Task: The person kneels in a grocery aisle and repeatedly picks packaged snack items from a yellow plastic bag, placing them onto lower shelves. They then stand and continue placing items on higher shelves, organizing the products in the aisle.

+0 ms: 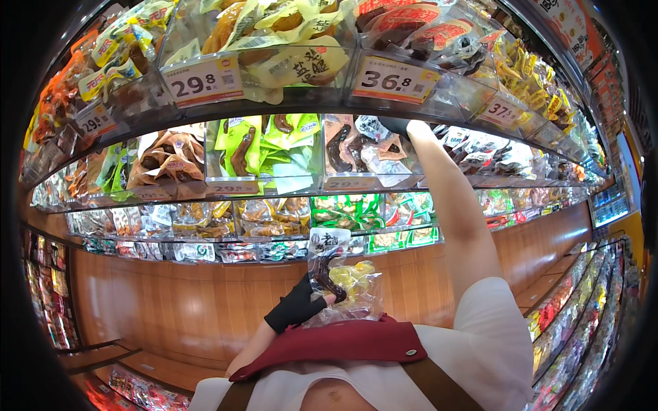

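My left hand (300,306), in a black fingerless glove, holds clear plastic snack packets against my chest. The front one is a vacuum-packed duck neck (329,272), dark and curved, under a white printed top; yellowish packets (357,282) lie behind it. My right hand (395,127), also in a black glove, reaches up into a clear bin on the second shelf. It is beside a packet with a white printed top (371,127), among dark vacuum-packed meats (339,149). The upper shelf hides part of this hand, so its grip does not show.
Above the right hand runs the top shelf's edge (288,109), with price tags (396,80) and clear bins of packets. Green packets (239,149) fill the bin to the left. Lower shelves hold more packets over a wooden panel (180,293). Sloping racks (576,318) stand at right.
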Motion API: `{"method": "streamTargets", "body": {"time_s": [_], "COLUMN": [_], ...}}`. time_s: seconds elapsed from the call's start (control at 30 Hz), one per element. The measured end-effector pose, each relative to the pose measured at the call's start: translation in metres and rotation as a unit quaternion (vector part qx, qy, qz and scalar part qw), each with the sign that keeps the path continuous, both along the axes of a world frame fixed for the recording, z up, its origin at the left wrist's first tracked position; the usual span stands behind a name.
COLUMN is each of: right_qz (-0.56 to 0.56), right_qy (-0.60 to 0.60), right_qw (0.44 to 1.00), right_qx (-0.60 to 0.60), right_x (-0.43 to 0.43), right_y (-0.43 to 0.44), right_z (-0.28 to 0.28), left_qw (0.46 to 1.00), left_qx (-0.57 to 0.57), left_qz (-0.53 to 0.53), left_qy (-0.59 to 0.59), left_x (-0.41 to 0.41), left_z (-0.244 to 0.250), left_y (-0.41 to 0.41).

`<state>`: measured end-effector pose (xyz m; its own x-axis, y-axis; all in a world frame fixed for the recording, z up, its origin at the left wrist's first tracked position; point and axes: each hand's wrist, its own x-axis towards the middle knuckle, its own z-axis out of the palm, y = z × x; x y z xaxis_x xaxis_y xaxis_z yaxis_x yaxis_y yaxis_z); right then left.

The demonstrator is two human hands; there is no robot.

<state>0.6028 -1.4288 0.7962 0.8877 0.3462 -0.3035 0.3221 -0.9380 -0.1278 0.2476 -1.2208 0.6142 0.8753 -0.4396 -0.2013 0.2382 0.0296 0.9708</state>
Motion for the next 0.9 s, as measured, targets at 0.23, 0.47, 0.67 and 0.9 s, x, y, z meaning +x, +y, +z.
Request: {"method": "streamTargets", "body": {"time_s": [0.23, 0.47, 0.67, 0.9], "right_qz": [0.08, -0.028, -0.014, 0.211], "right_qy": [-0.097, 0.075, 0.037, -0.082], "right_qw": [0.97, 0.994, 0.995, 0.824], "right_qx": [0.206, 0.08, 0.096, 0.52], "right_x": [-0.037, -0.054, -0.026, -0.078], "right_y": [-0.026, 0.016, 0.024, -0.08], "right_z": [-0.057, -0.052, -0.083, -0.058], "left_qw": [0.996, 0.984, 0.997, 0.998], "left_qx": [0.022, 0.096, 0.061, 0.051], "left_qz": [-0.085, -0.081, 0.016, 0.042], "left_qy": [-0.001, -0.123, -0.041, -0.015], "left_x": [0.032, 0.018, -0.02, -0.01], "left_z": [0.009, -0.024, -0.01, -0.011], "left_y": [-0.047, -0.108, -0.123, -0.089]}}
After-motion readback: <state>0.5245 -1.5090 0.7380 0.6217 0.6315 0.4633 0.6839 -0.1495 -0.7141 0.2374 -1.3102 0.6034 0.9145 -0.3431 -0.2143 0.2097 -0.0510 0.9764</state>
